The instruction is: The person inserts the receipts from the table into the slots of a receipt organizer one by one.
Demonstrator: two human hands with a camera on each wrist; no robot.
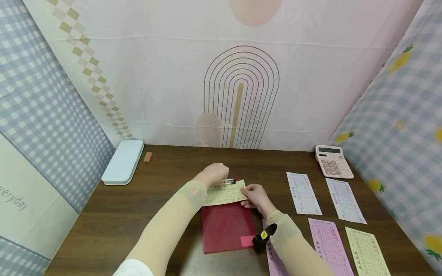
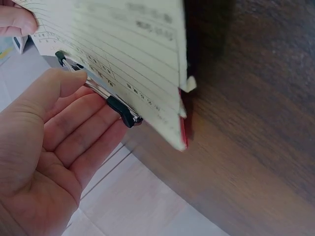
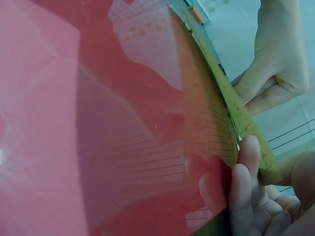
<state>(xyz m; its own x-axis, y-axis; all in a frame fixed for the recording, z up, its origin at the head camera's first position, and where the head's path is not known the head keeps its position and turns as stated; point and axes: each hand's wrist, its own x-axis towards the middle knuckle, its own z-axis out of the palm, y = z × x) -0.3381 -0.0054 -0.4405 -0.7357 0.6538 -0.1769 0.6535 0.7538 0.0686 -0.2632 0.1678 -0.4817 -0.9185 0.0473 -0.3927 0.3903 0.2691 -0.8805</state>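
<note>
A red clipboard (image 1: 226,230) lies at the middle of the table, with a pink tag (image 1: 246,241) at its near right corner. Across its top part is a pale yellow printed slip (image 1: 226,196). My left hand (image 1: 213,175) is at the far edge, pinching the metal clip (image 2: 96,88) between thumb and fingers in the left wrist view. With thumb and fingers my right hand (image 1: 256,197) grips the slip's right end, which is lifted off the red surface in the right wrist view. Whether the clip's jaw bites on the slip cannot be made out.
To the right lie two white slips (image 1: 304,193), two pink slips (image 1: 329,245) and another yellow slip (image 1: 367,251); one pink slip is partly under my right forearm. A calculator (image 1: 333,161) sits at the back right. At the back left are a white case (image 1: 123,161) and an eraser (image 1: 147,157).
</note>
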